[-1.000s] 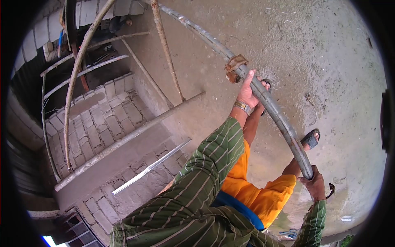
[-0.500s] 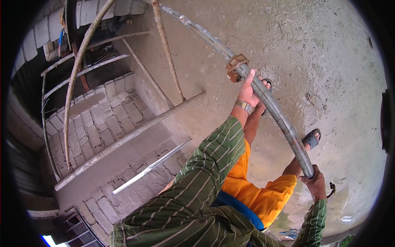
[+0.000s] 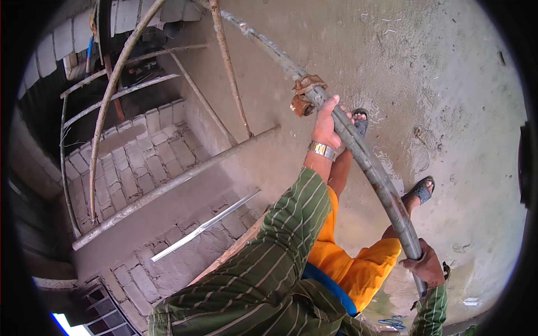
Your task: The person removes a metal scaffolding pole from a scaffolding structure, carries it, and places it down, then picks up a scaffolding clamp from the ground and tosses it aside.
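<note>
A long grey metal pipe [image 3: 374, 168], bowed by the wide lens, runs from the top of the head view down to the lower right. My left hand [image 3: 327, 127], with a metal-banded watch at the wrist, is wrapped around it just below a rusty scaffold clamp [image 3: 309, 84]. Near the pipe's lower end my right hand [image 3: 427, 265] grips it, and a short length sticks out past that hand toward my sleeve. Part of the right hand's fingers is hidden behind the pipe.
Left of me stands a scaffold of rusty poles [image 3: 185, 182] before a grey block wall [image 3: 126, 176]. A pale metal strip [image 3: 206, 225] lies along the blockwork. My sandalled feet [image 3: 420, 190] stand on wet concrete [image 3: 471, 123]. Blue cord [image 3: 394, 322] lies at the bottom.
The pipe and its clamp have shifted slightly left and toward me. My right hand, formerly at the pipe's end, now holds it higher, with the end showing beyond.
</note>
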Demonstrator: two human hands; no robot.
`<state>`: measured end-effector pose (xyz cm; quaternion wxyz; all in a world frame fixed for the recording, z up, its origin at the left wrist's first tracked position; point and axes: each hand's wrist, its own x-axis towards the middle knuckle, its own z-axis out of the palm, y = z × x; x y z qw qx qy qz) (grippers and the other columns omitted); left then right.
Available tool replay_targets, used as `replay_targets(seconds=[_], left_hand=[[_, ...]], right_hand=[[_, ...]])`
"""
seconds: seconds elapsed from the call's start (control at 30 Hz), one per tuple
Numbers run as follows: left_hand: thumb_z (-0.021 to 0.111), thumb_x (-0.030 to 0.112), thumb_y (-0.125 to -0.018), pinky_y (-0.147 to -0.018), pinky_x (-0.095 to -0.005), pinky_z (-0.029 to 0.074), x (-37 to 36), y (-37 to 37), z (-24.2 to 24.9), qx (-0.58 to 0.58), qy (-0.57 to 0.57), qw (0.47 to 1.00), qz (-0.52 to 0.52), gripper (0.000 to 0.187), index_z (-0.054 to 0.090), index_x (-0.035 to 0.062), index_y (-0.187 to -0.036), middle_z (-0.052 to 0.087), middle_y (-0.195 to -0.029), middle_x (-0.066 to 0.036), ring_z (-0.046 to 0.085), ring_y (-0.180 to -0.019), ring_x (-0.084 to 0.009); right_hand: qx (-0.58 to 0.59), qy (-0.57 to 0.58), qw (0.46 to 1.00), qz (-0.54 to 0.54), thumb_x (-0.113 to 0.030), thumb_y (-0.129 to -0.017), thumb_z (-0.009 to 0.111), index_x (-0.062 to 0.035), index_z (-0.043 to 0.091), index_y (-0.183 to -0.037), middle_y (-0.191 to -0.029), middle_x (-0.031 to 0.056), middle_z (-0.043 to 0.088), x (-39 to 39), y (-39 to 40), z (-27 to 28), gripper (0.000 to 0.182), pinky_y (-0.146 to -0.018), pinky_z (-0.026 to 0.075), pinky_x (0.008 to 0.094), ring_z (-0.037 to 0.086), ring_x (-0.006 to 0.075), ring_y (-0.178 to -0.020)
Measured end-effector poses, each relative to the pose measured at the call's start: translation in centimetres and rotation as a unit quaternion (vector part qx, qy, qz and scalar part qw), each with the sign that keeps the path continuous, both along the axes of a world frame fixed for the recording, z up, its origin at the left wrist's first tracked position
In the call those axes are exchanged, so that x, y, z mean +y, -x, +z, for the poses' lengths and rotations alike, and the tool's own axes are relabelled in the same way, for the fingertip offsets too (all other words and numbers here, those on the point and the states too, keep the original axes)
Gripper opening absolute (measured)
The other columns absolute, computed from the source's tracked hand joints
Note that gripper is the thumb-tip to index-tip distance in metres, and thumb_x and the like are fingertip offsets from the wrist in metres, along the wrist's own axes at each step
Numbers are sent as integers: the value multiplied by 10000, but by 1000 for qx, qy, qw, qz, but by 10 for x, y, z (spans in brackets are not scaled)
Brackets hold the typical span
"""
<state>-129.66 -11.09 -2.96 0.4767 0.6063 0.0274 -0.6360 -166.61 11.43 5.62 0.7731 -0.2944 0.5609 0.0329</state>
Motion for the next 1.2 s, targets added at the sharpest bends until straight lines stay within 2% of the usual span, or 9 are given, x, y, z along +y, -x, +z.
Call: replay_targets(seconds=[0.1,0.17,0.33,0.57,0.77,0.83,0.9,1.0,1.2], left_hand=[[695,315,-829,-608,-383,522,21,-15,40,-26,-35,999,5,245,524,151,-890,549,-740,-27,582,-637,-200],[669,286,-849,-613,-374,525,13,-27,60,-27,-19,999,-21,215,518,148,-917,547,-762,-14,577,-647,-198],[636,294,-851,-676,-350,492,38,-49,64,160,92,983,-7,287,508,172,-1077,508,-800,21,535,-700,-149],[620,340,-854,-707,-335,470,58,-52,46,237,176,955,19,344,506,191,-1142,494,-833,41,507,-716,-124],[642,318,-850,-652,-357,500,33,-27,68,124,60,990,19,300,526,172,-1086,518,-799,11,542,-682,-152],[655,296,-846,-614,-367,508,37,-20,71,16,-15,1000,8,270,529,157,-1041,525,-782,-6,557,-656,-170],[667,270,-841,-574,-377,513,28,-9,65,-106,-45,993,-21,241,528,142,-991,529,-766,-24,572,-629,-190],[672,256,-840,-554,-384,513,29,-9,73,-83,-32,996,-13,232,520,131,-962,527,-767,-33,578,-614,-204],[640,277,-850,-687,-321,481,49,-33,91,225,200,953,23,330,513,154,-1130,529,-860,25,543,-713,-131]], right_hand=[[-79,-157,984,-36,-158,-612,848,15,586,-1043,-823,39,612,-2,-13,55,533,-667,470,299,563,139,-702],[-81,-112,990,-36,-189,-618,851,13,582,-1034,-803,37,602,20,-26,65,536,-650,468,291,555,127,-686],[112,85,982,122,-179,-603,804,-40,518,-1021,-796,210,619,35,-63,104,525,-659,496,437,613,404,-716],[181,200,955,120,-179,-594,808,-61,489,-1101,-858,197,617,54,-75,112,610,-673,486,477,607,426,-774],[66,62,994,67,-232,-582,835,-39,561,-996,-759,142,651,22,-46,93,532,-666,513,371,661,297,-701],[-117,-95,988,-16,-100,-647,838,-22,548,-1062,-771,22,610,22,-22,67,512,-626,491,294,614,127,-679],[-229,-288,929,-40,-65,-677,820,-19,560,-1065,-784,23,607,7,-5,49,470,-625,485,282,608,121,-682],[-218,-306,924,-76,-72,-678,811,-7,551,-1084,-773,41,609,9,-4,64,487,-634,488,282,609,123,-685],[114,83,982,128,-112,-640,741,-19,520,-1026,-810,235,615,24,-50,159,455,-666,498,463,638,404,-726]])
